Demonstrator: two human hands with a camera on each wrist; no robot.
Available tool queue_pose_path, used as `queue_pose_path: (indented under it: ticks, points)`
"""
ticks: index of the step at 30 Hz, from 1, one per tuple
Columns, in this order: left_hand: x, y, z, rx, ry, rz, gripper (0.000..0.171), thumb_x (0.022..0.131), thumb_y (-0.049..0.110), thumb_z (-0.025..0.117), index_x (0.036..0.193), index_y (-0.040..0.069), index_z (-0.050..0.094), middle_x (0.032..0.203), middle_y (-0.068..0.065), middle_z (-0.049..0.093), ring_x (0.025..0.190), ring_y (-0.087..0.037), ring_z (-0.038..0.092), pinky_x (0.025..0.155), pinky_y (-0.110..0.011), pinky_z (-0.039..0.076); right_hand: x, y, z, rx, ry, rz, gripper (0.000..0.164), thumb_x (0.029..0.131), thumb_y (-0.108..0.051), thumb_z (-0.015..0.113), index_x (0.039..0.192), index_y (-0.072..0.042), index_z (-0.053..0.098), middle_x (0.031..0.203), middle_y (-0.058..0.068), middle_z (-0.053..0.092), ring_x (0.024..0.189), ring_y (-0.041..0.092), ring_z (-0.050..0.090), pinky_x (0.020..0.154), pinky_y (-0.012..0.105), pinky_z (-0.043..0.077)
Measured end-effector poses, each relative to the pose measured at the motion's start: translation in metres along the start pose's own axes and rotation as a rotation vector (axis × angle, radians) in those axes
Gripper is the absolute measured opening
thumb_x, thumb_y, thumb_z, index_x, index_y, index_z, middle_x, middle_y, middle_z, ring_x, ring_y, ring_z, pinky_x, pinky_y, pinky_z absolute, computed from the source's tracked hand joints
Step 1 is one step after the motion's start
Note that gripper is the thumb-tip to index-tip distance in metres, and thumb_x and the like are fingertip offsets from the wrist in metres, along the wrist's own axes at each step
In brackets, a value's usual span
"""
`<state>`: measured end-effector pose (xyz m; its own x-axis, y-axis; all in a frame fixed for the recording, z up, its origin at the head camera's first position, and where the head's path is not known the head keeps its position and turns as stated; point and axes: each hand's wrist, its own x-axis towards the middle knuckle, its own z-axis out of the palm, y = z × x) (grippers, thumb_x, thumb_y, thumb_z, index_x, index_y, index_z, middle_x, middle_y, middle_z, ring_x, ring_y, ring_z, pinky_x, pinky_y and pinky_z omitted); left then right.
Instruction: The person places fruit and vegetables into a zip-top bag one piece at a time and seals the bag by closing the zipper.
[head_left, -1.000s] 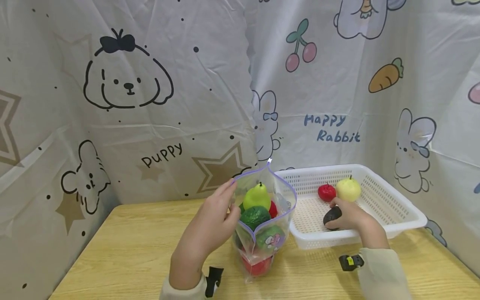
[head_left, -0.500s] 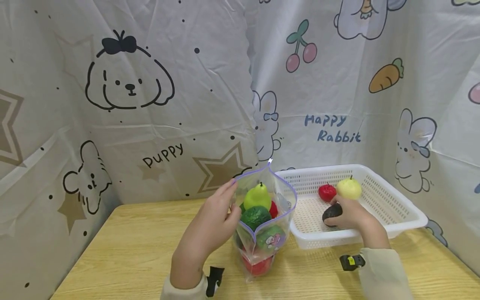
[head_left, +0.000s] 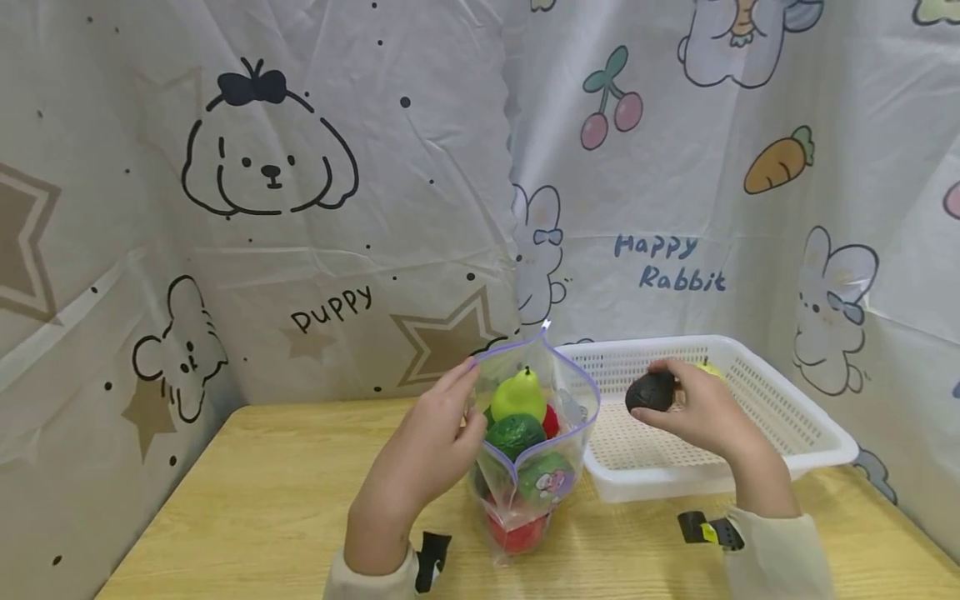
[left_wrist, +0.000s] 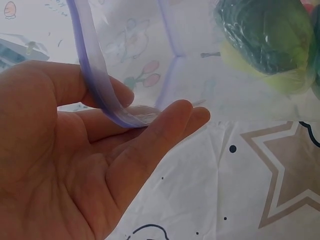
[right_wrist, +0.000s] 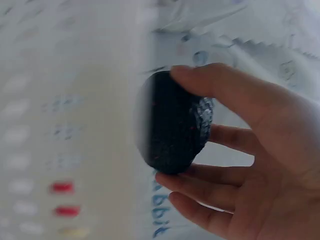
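My right hand grips a dark, bumpy avocado between thumb and fingers, raised over the white basket. In the right wrist view the avocado is partly hidden behind the blurred basket wall. With my left hand I hold the rim of a clear zip bag edged in purple. The left wrist view shows that purple rim between my thumb and fingers. Inside the upright, wide-mouthed bag are a green pear, a dark green fruit and several red and green pieces.
The white perforated basket stands on the wooden table right of the bag. A pale yellow fruit in it is mostly covered by my right hand. A printed curtain hangs behind the table.
My right hand has lifted the avocado from the basket floor and moved it up and slightly left. The red fruit is now hidden behind it. My left hand stays at the bag's rim.
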<state>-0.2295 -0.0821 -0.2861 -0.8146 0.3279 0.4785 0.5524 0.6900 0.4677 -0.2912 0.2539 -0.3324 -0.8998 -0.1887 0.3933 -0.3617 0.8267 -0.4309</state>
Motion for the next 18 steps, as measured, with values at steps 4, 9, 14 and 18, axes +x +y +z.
queue_pose_path:
  ticks: [4, 9, 14, 18]
  points:
    - [0.0, 0.001, 0.001, 0.011, 0.003, 0.012, 0.048, 0.086, 0.006, 0.045, 0.132, -0.004, 0.048, 0.147, -0.017, 0.04, 0.042, 0.001, 0.024, 0.051, -0.026, 0.043, -0.001, -0.031, -0.013, 0.067, 0.123, -0.04, 0.067, 0.072, -0.046, 0.073, 0.122, -0.008, 0.052, 0.117, 0.02, 0.061, 0.103, 0.037, 0.057, 0.081, 0.059, 0.053]
    - [0.001, 0.003, 0.002, 0.02, -0.002, 0.015, 0.047, 0.086, 0.006, 0.046, 0.132, -0.004, 0.049, 0.147, -0.017, 0.04, 0.042, 0.001, 0.026, 0.054, -0.028, 0.044, -0.008, -0.075, -0.022, 0.165, 0.295, -0.122, 0.067, 0.068, -0.042, 0.077, 0.124, -0.014, 0.054, 0.119, 0.012, 0.061, 0.106, 0.028, 0.055, 0.082, 0.056, 0.052]
    - [0.002, 0.005, 0.004, 0.02, -0.002, 0.02, 0.047, 0.086, 0.006, 0.045, 0.131, -0.004, 0.049, 0.148, -0.017, 0.039, 0.042, 0.001, 0.028, 0.055, -0.028, 0.045, -0.014, -0.107, -0.019, 0.233, 0.313, -0.251, 0.071, 0.065, -0.036, 0.081, 0.128, -0.019, 0.053, 0.121, 0.003, 0.061, 0.109, 0.016, 0.052, 0.078, 0.046, 0.05]
    - [0.002, 0.006, 0.005, 0.017, 0.004, 0.026, 0.047, 0.085, 0.006, 0.045, 0.131, -0.004, 0.05, 0.148, -0.017, 0.039, 0.042, 0.001, 0.024, 0.055, -0.028, 0.045, -0.017, -0.119, -0.012, 0.269, 0.214, -0.315, 0.072, 0.065, -0.042, 0.08, 0.129, -0.025, 0.051, 0.126, -0.003, 0.058, 0.117, 0.012, 0.048, 0.091, 0.046, 0.046]
